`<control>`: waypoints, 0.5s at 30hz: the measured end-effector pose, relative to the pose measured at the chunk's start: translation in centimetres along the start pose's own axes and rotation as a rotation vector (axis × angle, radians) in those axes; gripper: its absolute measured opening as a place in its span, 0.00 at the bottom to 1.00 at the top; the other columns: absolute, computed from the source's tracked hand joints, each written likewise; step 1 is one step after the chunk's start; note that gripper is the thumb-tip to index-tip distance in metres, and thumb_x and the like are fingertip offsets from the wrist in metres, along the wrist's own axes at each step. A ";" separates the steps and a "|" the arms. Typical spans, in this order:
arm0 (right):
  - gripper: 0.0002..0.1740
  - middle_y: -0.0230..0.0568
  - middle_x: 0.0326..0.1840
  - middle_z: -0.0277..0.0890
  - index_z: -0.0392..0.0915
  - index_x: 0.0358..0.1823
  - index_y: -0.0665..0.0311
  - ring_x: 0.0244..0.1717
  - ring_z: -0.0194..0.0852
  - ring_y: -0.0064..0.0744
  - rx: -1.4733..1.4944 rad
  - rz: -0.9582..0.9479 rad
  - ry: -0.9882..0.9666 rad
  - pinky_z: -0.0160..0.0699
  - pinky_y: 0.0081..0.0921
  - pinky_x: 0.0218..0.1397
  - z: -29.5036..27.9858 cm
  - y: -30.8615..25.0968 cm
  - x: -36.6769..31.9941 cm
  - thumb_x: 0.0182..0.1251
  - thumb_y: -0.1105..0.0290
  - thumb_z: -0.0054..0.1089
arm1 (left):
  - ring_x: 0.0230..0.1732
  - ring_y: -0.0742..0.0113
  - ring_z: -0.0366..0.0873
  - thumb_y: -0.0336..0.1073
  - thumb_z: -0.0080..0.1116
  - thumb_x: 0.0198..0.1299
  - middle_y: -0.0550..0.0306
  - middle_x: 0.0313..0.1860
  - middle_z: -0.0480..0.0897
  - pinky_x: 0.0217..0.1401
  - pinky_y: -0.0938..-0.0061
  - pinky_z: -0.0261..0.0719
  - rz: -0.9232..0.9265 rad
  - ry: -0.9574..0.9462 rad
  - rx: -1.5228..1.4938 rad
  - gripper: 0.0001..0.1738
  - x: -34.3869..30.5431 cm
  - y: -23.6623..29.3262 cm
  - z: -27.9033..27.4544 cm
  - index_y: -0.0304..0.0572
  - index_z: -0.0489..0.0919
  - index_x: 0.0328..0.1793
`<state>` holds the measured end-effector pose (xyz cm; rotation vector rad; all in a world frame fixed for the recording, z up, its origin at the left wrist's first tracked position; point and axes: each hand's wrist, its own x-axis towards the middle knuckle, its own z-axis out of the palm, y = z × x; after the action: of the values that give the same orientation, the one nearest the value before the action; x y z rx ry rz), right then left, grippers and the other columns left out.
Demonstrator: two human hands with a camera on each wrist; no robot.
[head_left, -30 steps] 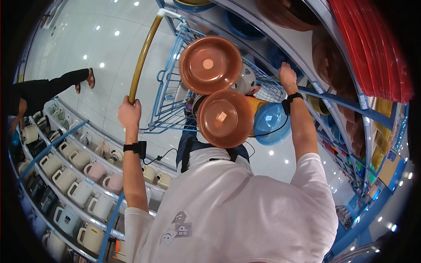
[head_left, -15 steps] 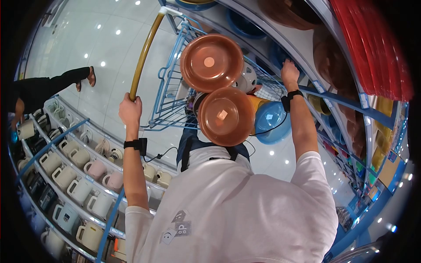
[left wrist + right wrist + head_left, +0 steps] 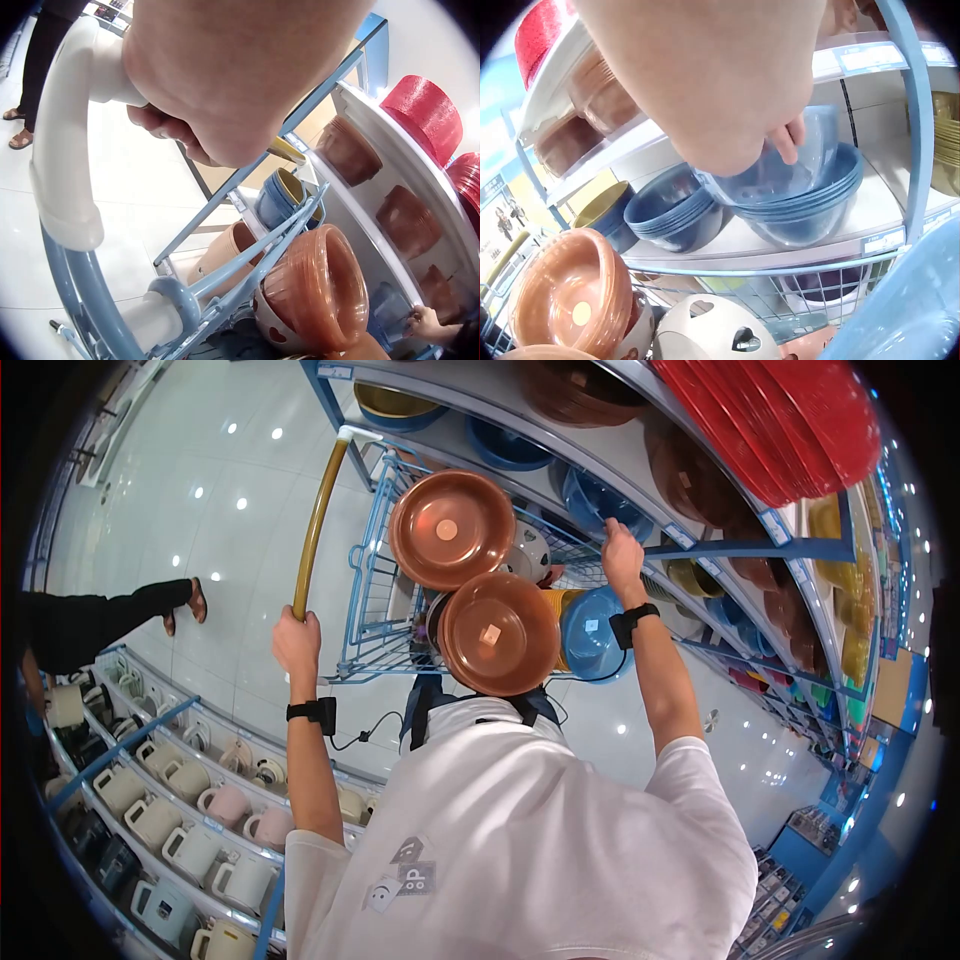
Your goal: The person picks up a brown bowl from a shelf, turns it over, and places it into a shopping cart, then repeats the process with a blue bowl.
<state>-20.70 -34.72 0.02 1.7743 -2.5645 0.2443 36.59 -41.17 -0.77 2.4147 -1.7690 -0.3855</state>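
My left hand grips the yellow-brown handle bar of a blue wire shopping cart. On the shelf to the right, my right hand holds the rim of a translucent blue basin. That basin tips up out of a stack of blue basins, its lower side still within the stack. In the right wrist view the wrist and back of the hand hide much of the grip. Two brown basins lie in the cart, beside a blue basin at its near right.
Another stack of blue basins stands left on the same shelf. Red basins sit higher up, brown ones below them. A white container with heart cutouts is in the cart. Pitchers line the left shelf; a person stands beyond.
The head view has turned, so the right shelf appears farther left. A blue basin now shows tilted at my right hand, which was over the shelf edge before. My left hand keeps its grip.
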 end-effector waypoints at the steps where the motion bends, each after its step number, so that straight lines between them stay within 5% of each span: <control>1: 0.10 0.52 0.46 0.84 0.77 0.49 0.60 0.43 0.84 0.63 0.013 0.011 -0.022 0.83 0.54 0.45 -0.3 -0.2 -0.7 0.69 0.75 0.50 | 0.40 0.31 0.83 0.42 0.59 0.61 0.37 0.34 0.86 0.44 0.46 0.81 0.009 0.004 0.003 0.14 0.0 0.0 0.0 0.37 0.81 0.38; 7: 0.06 0.57 0.42 0.84 0.80 0.42 0.65 0.44 0.82 0.64 0.133 0.050 0.057 0.80 0.53 0.45 -9.1 -4.3 -7.1 0.70 0.74 0.54 | 0.42 0.32 0.84 0.42 0.59 0.61 0.36 0.37 0.87 0.46 0.46 0.82 0.018 -0.021 -0.059 0.15 -0.1 -0.5 0.1 0.36 0.82 0.42; 15: 0.14 0.53 0.46 0.85 0.82 0.52 0.66 0.46 0.83 0.57 0.260 0.218 0.343 0.81 0.45 0.49 -14.9 -6.3 -22.9 0.67 0.82 0.58 | 0.42 0.32 0.85 0.42 0.60 0.61 0.36 0.38 0.87 0.45 0.46 0.84 0.067 -0.034 -0.056 0.15 0.0 -0.7 0.0 0.36 0.82 0.43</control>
<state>-7.81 -13.57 13.22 1.3583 -2.5548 0.8406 37.25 -40.96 -1.00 2.3181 -1.8216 -0.4645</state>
